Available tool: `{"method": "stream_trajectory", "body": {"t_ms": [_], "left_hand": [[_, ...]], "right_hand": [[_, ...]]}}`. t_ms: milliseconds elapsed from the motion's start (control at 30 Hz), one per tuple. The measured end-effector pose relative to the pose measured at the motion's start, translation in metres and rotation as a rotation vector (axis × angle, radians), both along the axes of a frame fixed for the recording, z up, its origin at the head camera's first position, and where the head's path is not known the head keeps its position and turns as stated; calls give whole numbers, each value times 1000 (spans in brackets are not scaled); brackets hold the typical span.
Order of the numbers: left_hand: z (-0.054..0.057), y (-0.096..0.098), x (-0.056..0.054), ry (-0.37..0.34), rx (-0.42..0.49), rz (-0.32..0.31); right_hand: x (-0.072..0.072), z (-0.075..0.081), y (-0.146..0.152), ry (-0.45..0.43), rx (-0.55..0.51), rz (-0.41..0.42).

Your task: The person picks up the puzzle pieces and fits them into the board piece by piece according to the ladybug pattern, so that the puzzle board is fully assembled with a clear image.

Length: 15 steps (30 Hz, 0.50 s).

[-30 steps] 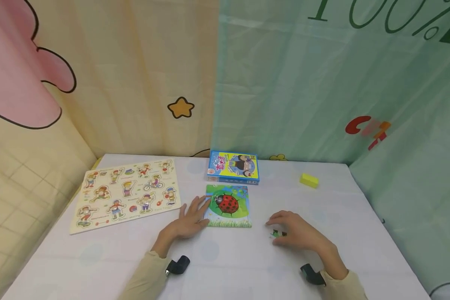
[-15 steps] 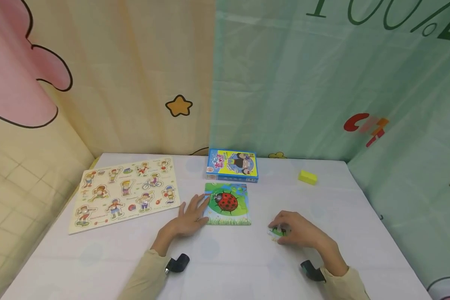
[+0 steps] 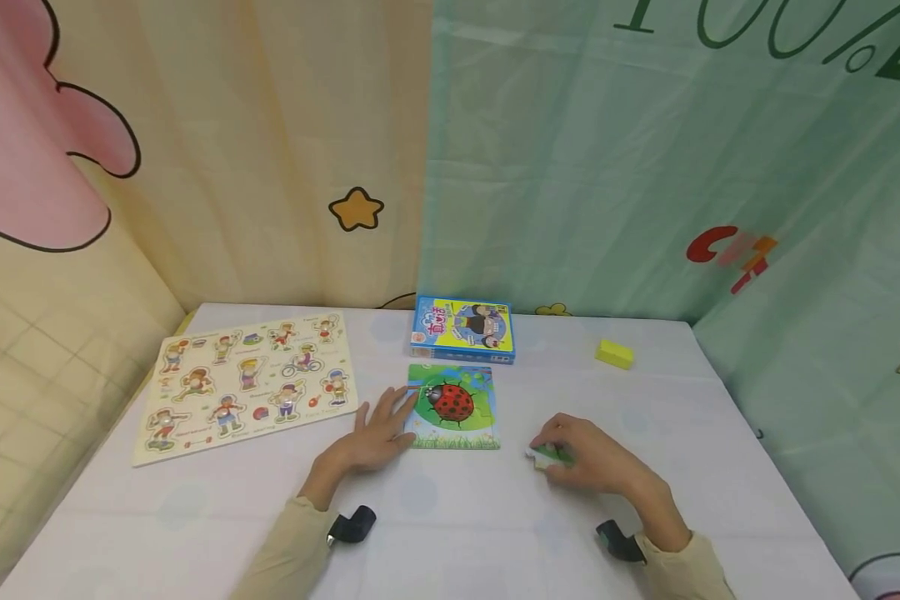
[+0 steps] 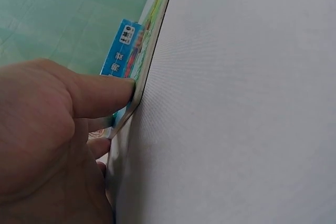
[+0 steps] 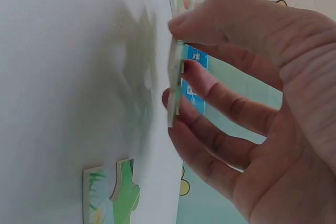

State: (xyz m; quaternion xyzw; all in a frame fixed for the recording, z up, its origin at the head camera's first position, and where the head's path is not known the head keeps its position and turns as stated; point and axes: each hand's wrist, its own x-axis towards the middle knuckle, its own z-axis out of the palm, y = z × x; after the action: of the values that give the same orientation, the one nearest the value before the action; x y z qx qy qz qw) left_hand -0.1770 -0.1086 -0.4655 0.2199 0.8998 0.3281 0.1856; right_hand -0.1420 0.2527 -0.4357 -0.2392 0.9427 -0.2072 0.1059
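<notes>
A ladybug puzzle (image 3: 453,408) lies flat near the middle of the table. My left hand (image 3: 375,437) rests at its left side with fingers spread, and in the left wrist view the thumb (image 4: 105,95) touches the puzzle's edge. My right hand (image 3: 592,454), to the right of the puzzle, pinches a green and white puzzle piece (image 3: 547,457) between thumb and fingers. The right wrist view shows that thin piece (image 5: 175,85) edge-on, held just above the white cloth. More puzzle pieces (image 5: 126,195) lie there on the table, hidden behind the hand in the head view.
A blue and yellow box (image 3: 463,329) stands behind the ladybug puzzle. To the left lies a large board (image 3: 247,387) with cartoon figures. A yellow block (image 3: 615,353) sits at the back right. Curtains (image 3: 555,183) hang behind the table (image 3: 450,542).
The puzzle piece has come into my right hand's pinch, and its angle has changed. That hand has shifted slightly left with it. My left hand stays at the puzzle's side.
</notes>
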Motion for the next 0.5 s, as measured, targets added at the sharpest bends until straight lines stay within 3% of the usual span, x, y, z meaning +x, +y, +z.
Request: {"method": "stream_trajectory", "body": {"t_ms": [233,500], "left_hand": [[-2,-5,-1,4,-6,1],[-1,-2,-2,-11,19,-2]], "right_hand": [[-6,1,-19,124,-36,39],[-20,0,-52,175,-72,101]]}}
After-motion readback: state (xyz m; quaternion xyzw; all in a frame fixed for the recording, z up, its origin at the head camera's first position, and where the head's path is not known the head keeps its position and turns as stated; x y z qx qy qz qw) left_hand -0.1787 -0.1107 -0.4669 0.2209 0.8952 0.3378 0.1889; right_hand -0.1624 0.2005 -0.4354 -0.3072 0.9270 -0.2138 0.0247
